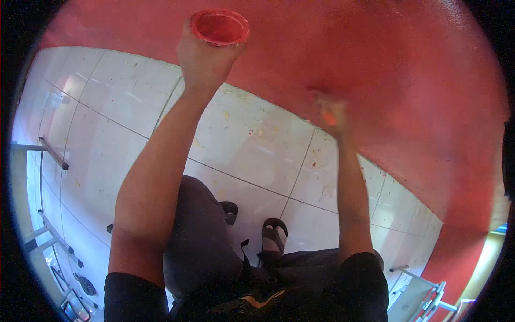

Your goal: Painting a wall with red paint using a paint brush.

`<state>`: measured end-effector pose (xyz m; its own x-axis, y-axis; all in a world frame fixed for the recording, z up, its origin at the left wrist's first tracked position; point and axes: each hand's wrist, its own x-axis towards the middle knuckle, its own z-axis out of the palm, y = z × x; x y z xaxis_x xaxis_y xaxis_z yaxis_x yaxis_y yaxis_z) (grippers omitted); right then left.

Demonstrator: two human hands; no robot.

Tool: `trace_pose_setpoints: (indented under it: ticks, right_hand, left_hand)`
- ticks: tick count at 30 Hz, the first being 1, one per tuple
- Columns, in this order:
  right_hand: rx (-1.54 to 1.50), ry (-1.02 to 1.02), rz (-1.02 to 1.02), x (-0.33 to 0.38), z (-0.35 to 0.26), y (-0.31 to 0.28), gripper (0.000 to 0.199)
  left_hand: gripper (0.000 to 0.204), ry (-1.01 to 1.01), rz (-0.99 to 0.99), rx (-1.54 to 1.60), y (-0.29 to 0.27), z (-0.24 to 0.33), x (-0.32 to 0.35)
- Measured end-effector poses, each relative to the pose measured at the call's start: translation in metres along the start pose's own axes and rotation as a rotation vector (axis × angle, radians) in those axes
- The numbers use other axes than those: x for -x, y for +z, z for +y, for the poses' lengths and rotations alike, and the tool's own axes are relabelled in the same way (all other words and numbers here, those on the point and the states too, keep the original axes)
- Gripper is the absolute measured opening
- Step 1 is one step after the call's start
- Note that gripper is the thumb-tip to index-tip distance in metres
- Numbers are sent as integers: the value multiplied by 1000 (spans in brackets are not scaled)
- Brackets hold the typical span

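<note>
One red cup (220, 28) clamped by fingers of my left hand (208, 63); my blurred right hand (333, 114), fingers closed round orange handle (329, 117), near red wall (413, 118).

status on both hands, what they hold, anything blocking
Left hand gripping round red container. Right hand, blurred, holding small orange object near red painted wall. Nothing visibly blocking either hand.
</note>
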<state>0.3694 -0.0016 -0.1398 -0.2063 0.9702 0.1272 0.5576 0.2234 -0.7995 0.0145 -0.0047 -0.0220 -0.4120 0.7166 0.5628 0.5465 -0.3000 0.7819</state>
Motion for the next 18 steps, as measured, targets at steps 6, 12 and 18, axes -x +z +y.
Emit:
trace_pose_setpoints:
  ticks: [6, 12, 18]
  right_hand:
    - [754, -796, 902, 13, -111, -74, 13]
    - [765, -529, 433, 43, 78, 16, 6]
    - [176, -28, 107, 48, 64, 28, 16]
  left_hand:
    - [67, 26, -15, 4, 5, 10, -5]
    - [72, 15, -30, 82, 12, 13, -4]
    - [72, 22, -6, 2, 10, 17, 2]
